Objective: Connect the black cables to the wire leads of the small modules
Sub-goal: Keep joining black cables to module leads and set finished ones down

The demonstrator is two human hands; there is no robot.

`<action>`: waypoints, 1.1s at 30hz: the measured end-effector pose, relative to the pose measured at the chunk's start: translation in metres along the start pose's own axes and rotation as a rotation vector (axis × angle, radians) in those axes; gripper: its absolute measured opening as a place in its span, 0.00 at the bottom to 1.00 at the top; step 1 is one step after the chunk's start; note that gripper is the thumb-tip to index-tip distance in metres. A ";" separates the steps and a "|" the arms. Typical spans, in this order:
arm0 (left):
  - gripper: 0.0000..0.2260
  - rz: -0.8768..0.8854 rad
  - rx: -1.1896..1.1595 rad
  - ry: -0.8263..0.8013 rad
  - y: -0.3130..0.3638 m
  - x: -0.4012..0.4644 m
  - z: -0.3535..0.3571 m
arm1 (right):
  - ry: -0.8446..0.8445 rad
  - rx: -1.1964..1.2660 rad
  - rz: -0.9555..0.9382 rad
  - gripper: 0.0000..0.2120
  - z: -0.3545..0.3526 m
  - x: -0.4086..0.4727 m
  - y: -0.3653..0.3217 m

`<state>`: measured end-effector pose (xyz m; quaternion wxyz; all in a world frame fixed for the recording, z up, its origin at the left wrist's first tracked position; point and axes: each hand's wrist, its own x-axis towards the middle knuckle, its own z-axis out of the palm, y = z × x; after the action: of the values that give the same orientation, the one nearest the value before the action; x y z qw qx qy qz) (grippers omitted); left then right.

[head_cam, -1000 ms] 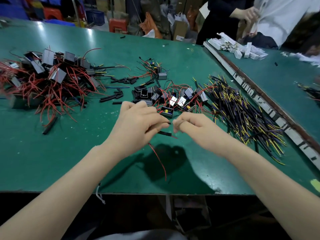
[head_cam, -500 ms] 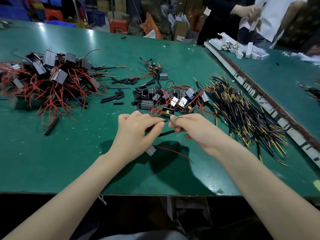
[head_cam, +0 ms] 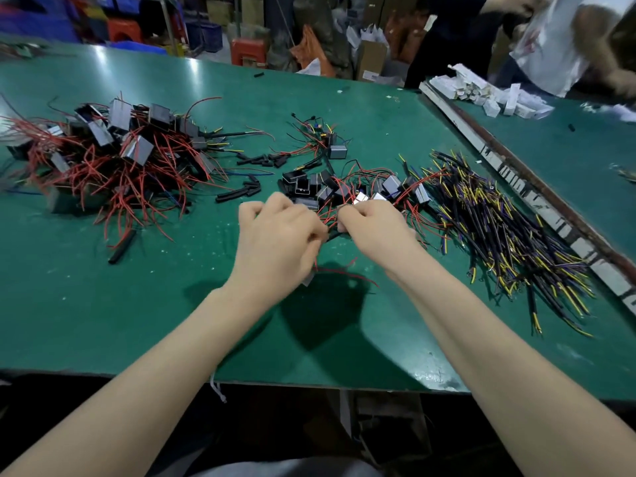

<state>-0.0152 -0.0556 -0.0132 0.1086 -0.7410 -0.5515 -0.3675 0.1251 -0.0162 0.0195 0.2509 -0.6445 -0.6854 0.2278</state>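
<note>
My left hand (head_cam: 278, 239) and my right hand (head_cam: 375, 228) meet over the green table (head_cam: 137, 321), fingertips together. The left hand grips a small module (head_cam: 308, 279), whose grey corner and red wire leads (head_cam: 344, 271) hang out below it. A short black cable (head_cam: 333, 235) is pinched by the right hand between the two hands. Just behind the hands lies a pile of small modules with red leads (head_cam: 344, 187). To the right spreads a heap of black cables with yellow and blue ends (head_cam: 499, 228).
A big tangle of modules with red wires (head_cam: 103, 156) covers the table's left side. Loose black sleeve pieces (head_cam: 241, 192) lie between the piles. A metal rail (head_cam: 537, 194) borders the right. White boxes (head_cam: 492, 94) and a person stand at the back right.
Both hands have moved forward toward the module pile and stay joined. The module with its red leads swung from hanging straight down to trailing right under the left hand.
</note>
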 end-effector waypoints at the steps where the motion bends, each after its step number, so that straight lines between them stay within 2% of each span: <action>1: 0.04 0.093 0.100 0.040 0.000 -0.003 0.002 | -0.025 0.018 0.030 0.13 0.003 0.003 -0.002; 2: 0.04 0.137 0.141 0.061 0.000 -0.006 0.003 | -0.051 0.048 0.048 0.12 0.005 0.006 -0.003; 4: 0.02 0.073 0.100 0.037 -0.002 -0.008 0.006 | -0.095 0.121 0.056 0.15 0.010 0.010 -0.001; 7: 0.02 -0.227 -0.087 0.001 -0.008 -0.006 0.007 | -0.148 0.301 0.020 0.19 0.013 0.014 0.008; 9: 0.03 -0.355 -0.181 0.012 -0.013 -0.002 0.009 | -0.151 0.410 -0.027 0.19 0.016 0.015 0.013; 12: 0.01 -0.464 -0.392 0.061 -0.014 0.003 0.009 | -0.030 0.595 -0.093 0.17 0.028 0.011 0.020; 16: 0.04 -0.567 -0.661 0.058 -0.005 0.006 0.012 | 0.110 0.579 -0.280 0.10 0.055 0.000 0.026; 18: 0.04 -0.575 -0.714 0.002 -0.004 0.005 0.013 | 0.151 0.584 -0.325 0.11 0.061 -0.003 0.025; 21: 0.08 -0.567 -0.709 -0.101 -0.012 0.002 0.009 | 0.129 0.635 -0.302 0.12 0.063 -0.006 0.025; 24: 0.10 -0.599 -0.610 -0.118 -0.027 -0.003 -0.001 | 0.081 0.684 -0.267 0.10 0.064 -0.008 0.024; 28: 0.12 -0.639 0.035 -0.004 -0.064 -0.022 -0.026 | -0.019 0.736 -0.158 0.02 0.063 -0.009 0.020; 31: 0.13 -0.785 0.260 0.047 -0.093 -0.036 -0.046 | -0.062 0.745 -0.140 0.01 0.062 -0.010 0.018; 33: 0.15 -0.880 0.369 -0.036 -0.108 -0.041 -0.052 | -0.079 0.739 -0.154 0.01 0.063 -0.012 0.014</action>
<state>-0.1389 -0.0756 -0.0301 0.0629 -0.4116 -0.8707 -0.2617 0.0963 -0.0267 -0.0392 0.4560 -0.4479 -0.6127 0.4648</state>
